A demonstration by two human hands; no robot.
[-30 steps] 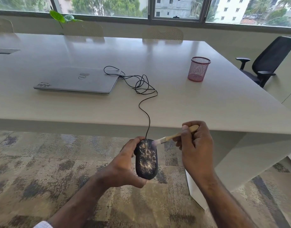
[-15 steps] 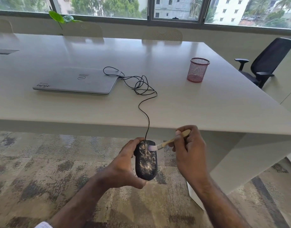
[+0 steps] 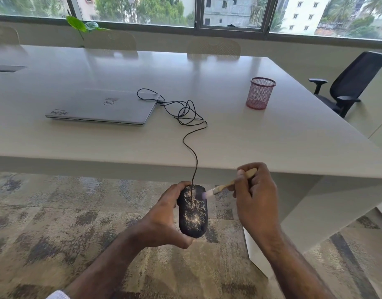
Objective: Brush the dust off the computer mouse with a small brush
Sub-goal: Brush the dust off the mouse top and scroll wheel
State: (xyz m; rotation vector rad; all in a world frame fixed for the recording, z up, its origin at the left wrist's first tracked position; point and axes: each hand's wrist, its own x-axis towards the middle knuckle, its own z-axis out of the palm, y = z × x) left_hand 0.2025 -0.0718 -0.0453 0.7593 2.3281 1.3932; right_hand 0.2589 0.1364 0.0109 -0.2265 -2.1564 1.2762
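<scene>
My left hand (image 3: 164,219) grips a black computer mouse (image 3: 193,214) from its left side, holding it in the air below the table's front edge. Pale dust speckles the mouse's top. Its black cable (image 3: 192,130) runs up over the table edge to a closed silver laptop (image 3: 101,107). My right hand (image 3: 255,199) pinches the wooden handle of a small brush (image 3: 220,188). The pale bristles touch the upper right part of the mouse, near its buttons.
A large pale table (image 3: 250,139) fills the middle of the view, with a pink mesh pen cup (image 3: 260,93) on it at the right. A black office chair (image 3: 349,83) stands beyond the table's right side. Patterned carpet (image 3: 56,223) lies below my hands.
The brush swept left onto the mouse's top half a second ago and has drawn back to the upper right edge. The left hand and mouse have stayed in place.
</scene>
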